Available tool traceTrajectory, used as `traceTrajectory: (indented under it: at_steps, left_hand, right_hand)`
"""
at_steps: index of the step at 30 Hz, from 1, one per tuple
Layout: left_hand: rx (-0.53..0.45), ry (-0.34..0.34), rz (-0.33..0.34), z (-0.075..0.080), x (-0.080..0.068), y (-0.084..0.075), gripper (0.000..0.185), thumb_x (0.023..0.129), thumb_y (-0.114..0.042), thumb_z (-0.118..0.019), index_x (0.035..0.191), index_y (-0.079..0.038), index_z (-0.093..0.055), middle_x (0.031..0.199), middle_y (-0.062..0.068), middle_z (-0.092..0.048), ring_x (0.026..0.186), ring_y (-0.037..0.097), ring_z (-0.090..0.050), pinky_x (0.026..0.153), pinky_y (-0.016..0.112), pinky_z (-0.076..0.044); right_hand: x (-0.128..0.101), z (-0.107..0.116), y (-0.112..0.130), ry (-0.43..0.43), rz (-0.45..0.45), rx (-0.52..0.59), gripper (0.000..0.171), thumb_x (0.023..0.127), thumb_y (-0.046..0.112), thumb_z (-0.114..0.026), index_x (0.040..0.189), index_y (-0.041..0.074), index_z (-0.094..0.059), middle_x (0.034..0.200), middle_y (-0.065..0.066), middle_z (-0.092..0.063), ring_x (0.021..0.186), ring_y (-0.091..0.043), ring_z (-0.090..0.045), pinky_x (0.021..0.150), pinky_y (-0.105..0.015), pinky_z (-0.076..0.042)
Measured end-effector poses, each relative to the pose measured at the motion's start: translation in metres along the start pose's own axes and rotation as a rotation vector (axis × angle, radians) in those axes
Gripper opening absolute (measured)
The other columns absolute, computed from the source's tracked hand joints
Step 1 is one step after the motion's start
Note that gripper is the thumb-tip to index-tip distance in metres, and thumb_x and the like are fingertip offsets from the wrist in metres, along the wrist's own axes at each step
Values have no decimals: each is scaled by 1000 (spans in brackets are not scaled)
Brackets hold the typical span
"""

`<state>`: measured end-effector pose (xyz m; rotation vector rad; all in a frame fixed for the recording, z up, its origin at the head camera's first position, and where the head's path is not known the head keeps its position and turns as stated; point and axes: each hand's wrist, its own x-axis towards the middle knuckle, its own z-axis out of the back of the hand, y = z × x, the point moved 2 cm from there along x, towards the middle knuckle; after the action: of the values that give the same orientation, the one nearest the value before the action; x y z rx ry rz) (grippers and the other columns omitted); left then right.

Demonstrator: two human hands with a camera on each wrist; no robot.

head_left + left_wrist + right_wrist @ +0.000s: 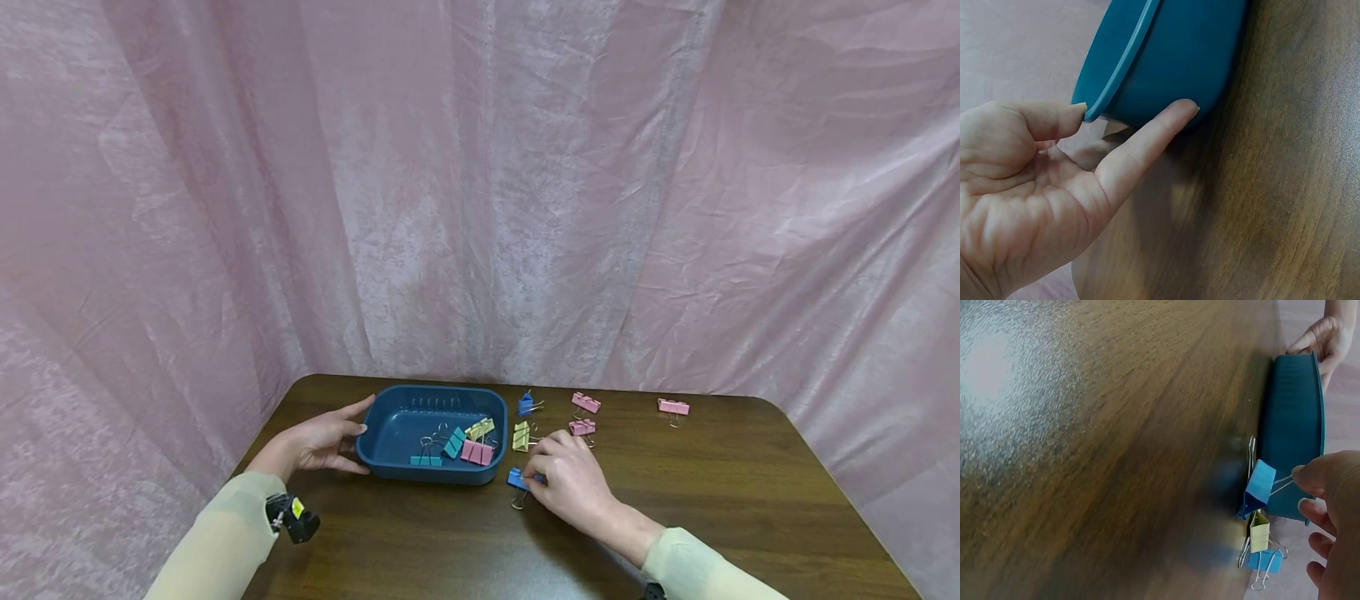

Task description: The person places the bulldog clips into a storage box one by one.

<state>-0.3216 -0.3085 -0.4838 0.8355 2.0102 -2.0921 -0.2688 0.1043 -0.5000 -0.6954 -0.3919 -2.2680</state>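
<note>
My left hand [326, 440] touches the left end of a dark blue plastic tray [435, 476], fingers spread and fairly straight. In the left wrist view one fingertip [1185, 107] lies against the tray's outer wall and another meets its rim. Thumb and forefinger of my right hand [573, 482] pinch a wire handle of a blue binder clip [1260, 481] just right of the tray. Inside the tray lie two teal clips [454, 442], a yellow clip [480, 429] and a pink clip [477, 452].
Beyond my right hand, a yellow clip [521, 437] and another blue clip [525, 405] lie beside the tray. Two pink clips [587, 402] are farther right, and one more pink clip [673, 407] lies near the back edge. A pink curtain [465, 192] hangs behind the wooden table [420, 542].
</note>
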Motion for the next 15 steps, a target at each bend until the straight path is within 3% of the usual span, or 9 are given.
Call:
traceTrajectory:
  at_steps: [8, 15]
  left_hand:
    - [1, 20, -7, 0, 0, -1, 64, 111, -7, -33, 166, -25, -7, 159, 38, -17, 134, 58, -42, 89, 66, -53]
    - [-10, 12, 0, 0, 0, -1, 64, 111, -6, -33, 166, -26, -8, 158, 38, -18, 133, 57, -43, 88, 66, -53]
  right_hand:
    - [0, 4, -4, -39, 13, -7, 15, 72, 19, -86, 74, 26, -74, 86, 11, -66, 91, -19, -57, 76, -40, -45]
    - [-2, 9, -5, -19, 5, 0, 15, 74, 19, -86, 75, 26, -73, 87, 10, -67, 93, -20, -57, 85, -43, -46]
